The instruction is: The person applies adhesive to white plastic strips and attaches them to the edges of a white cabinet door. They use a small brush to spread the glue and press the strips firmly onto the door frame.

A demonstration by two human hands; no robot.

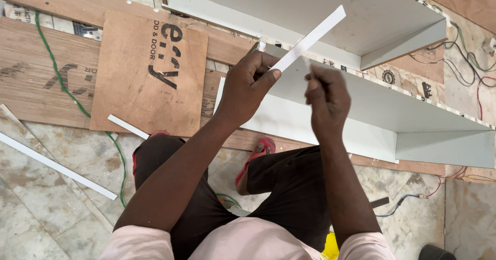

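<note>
My left hand (247, 87) grips the lower end of a thin white edge strip (311, 36) that slants up to the right. A small metal tool tip (257, 45) pokes out above this hand. My right hand (326, 95) is closed just right of the strip's lower end, pinching something small that I cannot make out. Both hands hover over the front edge of a white laminated shelf unit (372, 110) lying on the floor.
Plywood sheets (150, 74) lie at the left under a green cable (57, 71). Loose white strips (57, 167) rest on the marble floor. Coloured wires (467, 53) trail at the right. My knees and a red sandal (256, 159) are below the hands.
</note>
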